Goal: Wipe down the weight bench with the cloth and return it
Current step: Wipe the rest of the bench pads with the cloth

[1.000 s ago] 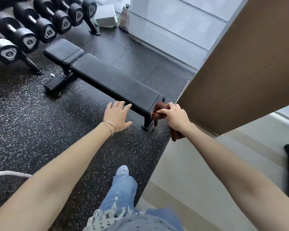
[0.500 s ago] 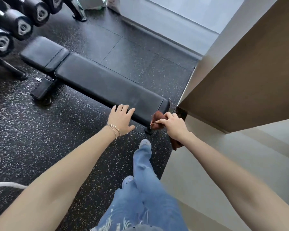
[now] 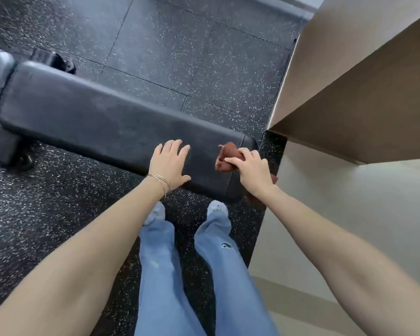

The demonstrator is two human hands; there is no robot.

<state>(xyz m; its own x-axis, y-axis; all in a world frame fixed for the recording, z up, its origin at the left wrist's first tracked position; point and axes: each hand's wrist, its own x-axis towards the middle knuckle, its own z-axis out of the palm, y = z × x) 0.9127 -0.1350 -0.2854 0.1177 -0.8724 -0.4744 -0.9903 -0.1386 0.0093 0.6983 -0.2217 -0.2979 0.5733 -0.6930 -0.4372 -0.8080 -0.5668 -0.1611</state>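
The black padded weight bench [image 3: 87, 117] runs from the upper left to just in front of my feet. My left hand [image 3: 169, 163] lies flat with straight fingers on the near end of its pad. My right hand [image 3: 251, 170] grips a bunched reddish-brown cloth [image 3: 228, 155] over the bench's right corner. A tail of the cloth hangs below my right wrist, partly hidden.
A beige wall corner [image 3: 349, 93] juts in close on the right of the bench end. Black speckled rubber flooring [image 3: 192, 57] surrounds the bench; pale floor [image 3: 337, 214] lies at right. A bench foot with a wheel [image 3: 15, 154] sits at left. My legs [image 3: 180, 263] stand against the bench.
I have stepped up to the bench and the view has tilted down. My left hand has come to rest on the pad, and the cloth in my right hand now sits over the bench corner.
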